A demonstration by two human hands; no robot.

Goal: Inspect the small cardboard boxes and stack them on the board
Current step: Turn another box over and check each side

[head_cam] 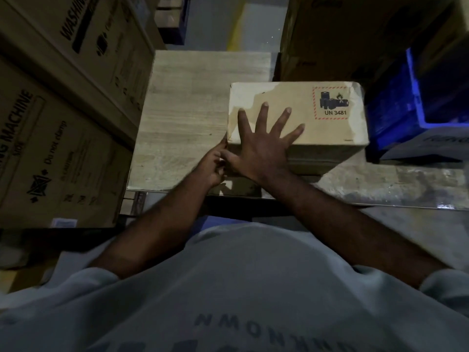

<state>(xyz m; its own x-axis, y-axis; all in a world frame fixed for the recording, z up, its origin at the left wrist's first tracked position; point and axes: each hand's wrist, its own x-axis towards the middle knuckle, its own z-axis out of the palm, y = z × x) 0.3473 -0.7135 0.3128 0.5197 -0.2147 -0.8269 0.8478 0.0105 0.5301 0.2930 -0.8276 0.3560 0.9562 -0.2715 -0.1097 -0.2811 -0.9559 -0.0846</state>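
On my far left stand 2 big washing machine cartons (63, 110), stacked, their near faces rising close along the left edge of the board (187, 105). The left half of the pale wooden board is bare from that edge across to the box, and this bare wood is the open room on the board.

My left hand (212, 165) is at the near left corner of the small cardboard box (291, 95). Its fingers are bent, and 1 fingertip touches the box's left edge right at the corner. My right thumb partly covers them, so I cannot tell whether they pinch the cardboard or only lean on it.

My right hand (264, 146) lies flat on the lid, palm over the near edge. Its fingers (262, 115) are straight and spread wide, fanning toward the far side, and they press on the left half of the top.

The box sits on the right part of the board, its long side running left to right. A red-bordered label (331, 104) reading UN 3481 is at its far right corner, clear of my fingertips. Beneath it the side of a lower box (319, 161) shows, so this one rests on top of that.

Behind the box, a tall brown carton (342, 34) stands close to its far edge. A blue crate (406, 110) sits just beside its right end, leaving little room there. Along the near right runs a grey scuffed surface (393, 185), and below it is my grey shirt (253, 288).
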